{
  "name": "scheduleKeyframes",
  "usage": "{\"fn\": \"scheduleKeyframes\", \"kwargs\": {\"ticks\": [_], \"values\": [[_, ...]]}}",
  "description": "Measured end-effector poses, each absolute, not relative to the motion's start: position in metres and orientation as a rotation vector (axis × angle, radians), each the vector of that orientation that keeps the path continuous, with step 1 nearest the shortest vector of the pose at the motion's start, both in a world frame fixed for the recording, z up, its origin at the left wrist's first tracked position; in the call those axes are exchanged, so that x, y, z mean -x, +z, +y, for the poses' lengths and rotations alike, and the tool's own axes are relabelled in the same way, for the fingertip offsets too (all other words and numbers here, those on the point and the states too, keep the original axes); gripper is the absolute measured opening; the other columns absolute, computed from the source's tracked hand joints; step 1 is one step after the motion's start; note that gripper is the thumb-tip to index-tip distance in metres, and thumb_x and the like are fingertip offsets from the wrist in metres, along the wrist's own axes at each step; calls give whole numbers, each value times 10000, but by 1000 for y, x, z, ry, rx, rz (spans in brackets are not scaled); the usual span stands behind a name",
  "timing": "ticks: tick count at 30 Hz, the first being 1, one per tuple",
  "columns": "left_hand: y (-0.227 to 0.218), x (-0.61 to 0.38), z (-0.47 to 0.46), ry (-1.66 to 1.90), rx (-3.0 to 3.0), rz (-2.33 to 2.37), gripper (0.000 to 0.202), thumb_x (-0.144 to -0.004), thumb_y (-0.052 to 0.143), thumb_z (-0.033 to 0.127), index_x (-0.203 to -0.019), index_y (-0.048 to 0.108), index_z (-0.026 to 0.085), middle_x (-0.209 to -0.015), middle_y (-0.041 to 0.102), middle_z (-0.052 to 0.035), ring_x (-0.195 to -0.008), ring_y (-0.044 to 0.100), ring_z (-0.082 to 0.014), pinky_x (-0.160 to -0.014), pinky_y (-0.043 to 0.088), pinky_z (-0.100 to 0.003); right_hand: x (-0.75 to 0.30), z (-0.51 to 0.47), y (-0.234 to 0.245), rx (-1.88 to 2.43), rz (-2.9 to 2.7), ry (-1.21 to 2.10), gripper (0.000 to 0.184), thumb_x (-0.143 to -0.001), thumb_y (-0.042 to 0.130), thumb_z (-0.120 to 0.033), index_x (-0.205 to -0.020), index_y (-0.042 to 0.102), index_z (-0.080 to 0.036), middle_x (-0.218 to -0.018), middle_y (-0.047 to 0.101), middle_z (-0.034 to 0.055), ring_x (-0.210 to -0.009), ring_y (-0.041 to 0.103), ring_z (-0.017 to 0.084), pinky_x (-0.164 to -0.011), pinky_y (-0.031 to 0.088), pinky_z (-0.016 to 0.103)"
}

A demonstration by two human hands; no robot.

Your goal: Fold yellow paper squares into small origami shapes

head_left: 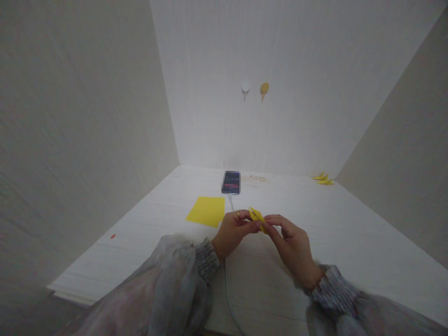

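Note:
A small folded yellow paper piece point(257, 216) is held above the white table point(350, 233) between both hands. My left hand point(234, 232) pinches its left side, fingers closed, a ring on one finger. My right hand point(292, 245) pinches the right side with thumb and fingertips pressed together. Part of the paper is hidden by the fingers. Grey ruffled sleeves cover both forearms.
A stack of yellow square paper point(206, 211) lies left of the hands. A phone point(231, 182) with a white cable point(231, 202) lies behind it. Folded yellow pieces point(324, 178) lie at the back right corner. Two wall hooks point(255, 89) hang on the back wall. A red speck point(112, 236) is at the left.

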State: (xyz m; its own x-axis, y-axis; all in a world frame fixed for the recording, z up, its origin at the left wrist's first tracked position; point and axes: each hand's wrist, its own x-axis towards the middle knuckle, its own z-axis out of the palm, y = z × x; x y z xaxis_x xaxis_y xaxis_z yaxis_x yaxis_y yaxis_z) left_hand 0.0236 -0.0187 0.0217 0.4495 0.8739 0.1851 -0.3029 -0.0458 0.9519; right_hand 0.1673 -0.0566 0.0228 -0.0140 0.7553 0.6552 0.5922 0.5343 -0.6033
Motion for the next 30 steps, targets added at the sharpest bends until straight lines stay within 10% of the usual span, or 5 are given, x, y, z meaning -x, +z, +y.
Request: {"fn": "scheduleKeyframes", "kwargs": {"ticks": [30], "values": [[19, -25, -14, 1222, -1599, 586, 189, -741, 501, 285, -629, 488, 133, -652, 454, 5, -627, 414, -89, -604, 347, -226, -166, -54, 18, 1096, -1583, 411, 35, -716, 580, -208, -714, 545, -204, -797, 622, 20, -753, 588, 151, -697, 478, 299]]}}
